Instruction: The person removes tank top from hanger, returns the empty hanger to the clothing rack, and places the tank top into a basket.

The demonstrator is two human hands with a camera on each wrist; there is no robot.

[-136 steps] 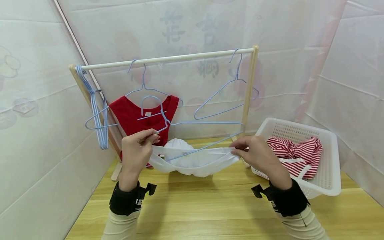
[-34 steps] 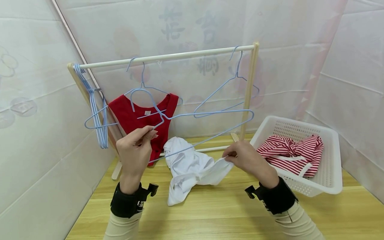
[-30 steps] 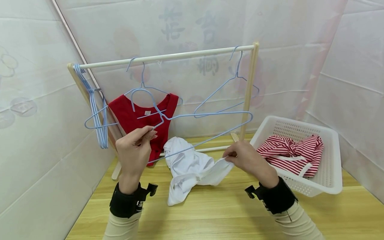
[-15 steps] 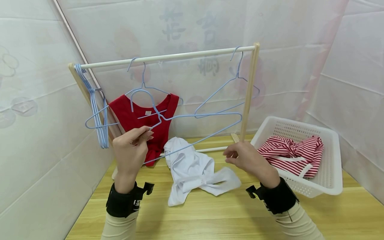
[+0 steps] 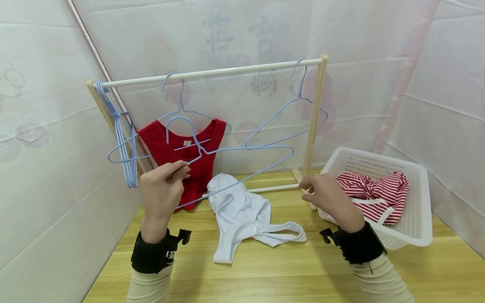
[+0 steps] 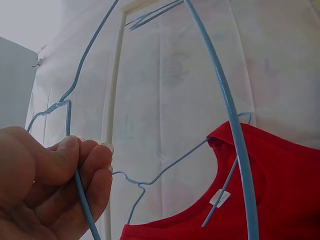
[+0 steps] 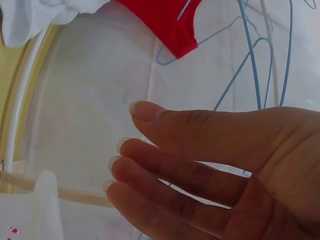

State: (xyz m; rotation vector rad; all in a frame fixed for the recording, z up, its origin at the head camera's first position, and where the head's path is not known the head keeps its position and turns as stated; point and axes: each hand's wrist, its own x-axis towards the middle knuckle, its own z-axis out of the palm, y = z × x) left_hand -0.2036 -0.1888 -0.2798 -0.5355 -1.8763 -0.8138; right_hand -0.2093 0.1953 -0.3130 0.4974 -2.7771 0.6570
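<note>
White tank top now lies released below the blue wire hanger, still off it. Left hand pinches that hanger; right hand's grip is loose, empty.

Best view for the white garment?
Head: the white garment shows nearly whole on the table, label included. Right wrist catches only a part at top left; left wrist shows none of it.

From head height, you look forward and down across the worktop. Your left wrist camera peers closely past your left grip, scene turned sideways; your right one, past your right grip, likewise. All three share the red top.
</note>
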